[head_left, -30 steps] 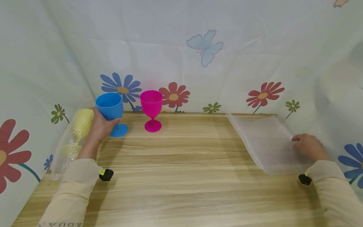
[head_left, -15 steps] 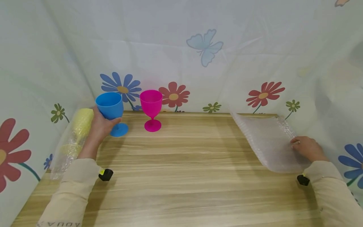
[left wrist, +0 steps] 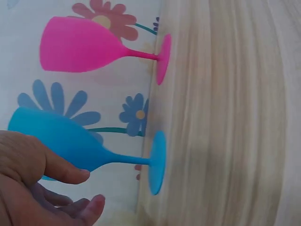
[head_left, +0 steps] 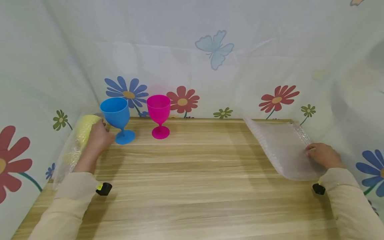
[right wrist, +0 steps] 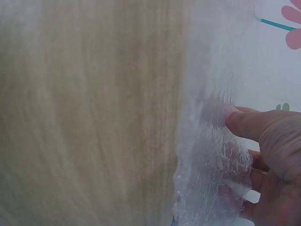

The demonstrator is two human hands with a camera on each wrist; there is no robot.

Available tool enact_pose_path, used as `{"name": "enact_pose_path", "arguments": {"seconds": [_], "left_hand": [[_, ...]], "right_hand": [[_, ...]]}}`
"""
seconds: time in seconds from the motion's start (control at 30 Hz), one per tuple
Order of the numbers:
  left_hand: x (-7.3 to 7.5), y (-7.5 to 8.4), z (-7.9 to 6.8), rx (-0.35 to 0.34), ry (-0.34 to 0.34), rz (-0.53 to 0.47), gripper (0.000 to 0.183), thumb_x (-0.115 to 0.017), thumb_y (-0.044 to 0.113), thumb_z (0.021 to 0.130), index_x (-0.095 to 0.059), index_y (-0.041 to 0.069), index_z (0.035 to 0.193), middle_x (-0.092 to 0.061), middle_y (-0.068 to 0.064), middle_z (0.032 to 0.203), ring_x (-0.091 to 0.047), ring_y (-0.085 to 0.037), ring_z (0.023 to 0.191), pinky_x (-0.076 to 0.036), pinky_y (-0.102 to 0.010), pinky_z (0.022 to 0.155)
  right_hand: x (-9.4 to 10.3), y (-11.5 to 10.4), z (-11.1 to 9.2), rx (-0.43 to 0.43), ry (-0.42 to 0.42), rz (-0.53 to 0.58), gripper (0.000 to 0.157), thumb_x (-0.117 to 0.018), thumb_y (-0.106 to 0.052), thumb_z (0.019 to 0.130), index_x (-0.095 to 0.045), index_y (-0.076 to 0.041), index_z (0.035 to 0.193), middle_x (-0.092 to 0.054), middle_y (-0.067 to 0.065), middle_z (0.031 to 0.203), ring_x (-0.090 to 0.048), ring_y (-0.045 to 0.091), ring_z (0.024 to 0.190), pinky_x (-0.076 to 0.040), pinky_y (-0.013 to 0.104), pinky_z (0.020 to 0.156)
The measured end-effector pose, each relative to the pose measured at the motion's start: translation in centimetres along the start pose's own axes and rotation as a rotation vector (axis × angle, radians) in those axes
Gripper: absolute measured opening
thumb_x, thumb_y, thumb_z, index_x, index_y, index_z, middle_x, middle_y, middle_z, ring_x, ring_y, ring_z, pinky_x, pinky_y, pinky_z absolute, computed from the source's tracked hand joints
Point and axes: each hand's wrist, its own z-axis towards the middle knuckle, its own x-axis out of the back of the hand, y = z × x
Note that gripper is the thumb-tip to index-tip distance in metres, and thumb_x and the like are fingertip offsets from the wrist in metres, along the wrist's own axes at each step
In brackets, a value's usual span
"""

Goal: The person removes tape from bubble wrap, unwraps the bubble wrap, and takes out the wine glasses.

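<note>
Left hand (head_left: pixel 99 138): thumb and fingers apart and loosely bent, just beside the bowl of the blue goblet; whether any fingertip touches it, I cannot tell.
Right hand (head_left: pixel 325 156): clamped on the right edge of the bubble wrap, thumb on one face and fingers behind it.
Blue goblet (head_left: pixel 114 112): upright on its round foot near the back of the tabletop, immediately right of the left hand.
Bubble wrap (head_left: pixel 280 151): a clear sheet at the right end of the tabletop, its left edge curling upward.
Yellow goblet (head_left: pixel 85 129): inside clear wrapping (head_left: pixel 61 170) at the far left, partly hidden by the left hand and forearm.
Pink goblet (head_left: pixel 159 111): upright, right of the blue goblet and apart from it, also near the back edge.
Sleeves: pale beige on both arms, a small black device (head_left: pixel 104 189) at the left cuff and another at the right.
Tabletop (head_left: pixel 204 200): light wood grain running crosswise.
Backdrop (head_left: pixel 180 60): white cloth printed with red, blue and green flowers and a pale blue butterfly (head_left: pixel 215 50).
</note>
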Motion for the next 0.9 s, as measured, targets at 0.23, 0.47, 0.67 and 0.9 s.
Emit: {"name": "enact_pose_path", "arguments": {"seconds": [0.23, 0.47, 0.67, 0.9], "left_hand": [[2.2, 0.4, -1.5, -0.016, 0.158, 0.125, 0.066, -0.051, 0.008, 0.092, -0.031, -0.023, 0.146, -0.034, -0.048, 0.140, -0.027, -0.064, 0.133, -0.025, -0.073, 0.106], [3.3, -0.4, -2.3, 0.110, 0.225, 0.221, 0.059, -0.050, 0.016, 0.097, -0.036, -0.019, 0.143, -0.027, -0.050, 0.137, -0.021, -0.064, 0.129, -0.012, -0.078, 0.100], [3.3, -2.4, -2.2, 0.184, 0.136, 0.269, 0.058, -0.051, 0.018, 0.097, -0.031, -0.022, 0.135, -0.022, -0.056, 0.134, -0.015, -0.072, 0.129, -0.012, -0.083, 0.100], [3.2, -3.9, -1.7, 0.218, 0.081, 0.295, 0.070, -0.053, 0.020, 0.099, -0.018, -0.021, 0.145, -0.025, -0.055, 0.129, -0.024, -0.071, 0.123, -0.019, -0.081, 0.097]], "right_hand": [[0.2, 0.1, 0.1, -0.002, -0.015, -0.013, 0.039, -0.065, -0.018, 0.096, -0.062, 0.009, 0.124, -0.052, 0.043, 0.130, -0.056, 0.060, 0.109, -0.050, 0.062, 0.078], [0.5, 0.3, 0.2, -0.015, -0.041, -0.012, 0.041, -0.063, -0.021, 0.096, -0.061, 0.008, 0.126, -0.051, 0.044, 0.131, -0.057, 0.060, 0.107, -0.049, 0.059, 0.073], [0.3, 0.3, 0.2, -0.021, -0.047, 0.004, 0.041, -0.061, -0.021, 0.096, -0.061, 0.008, 0.126, -0.052, 0.043, 0.131, -0.057, 0.057, 0.106, -0.049, 0.059, 0.076], [0.4, 0.1, 0.2, -0.049, -0.053, 0.001, 0.041, -0.060, -0.021, 0.096, -0.060, 0.007, 0.127, -0.049, 0.043, 0.133, -0.056, 0.057, 0.108, -0.048, 0.060, 0.077]]}}
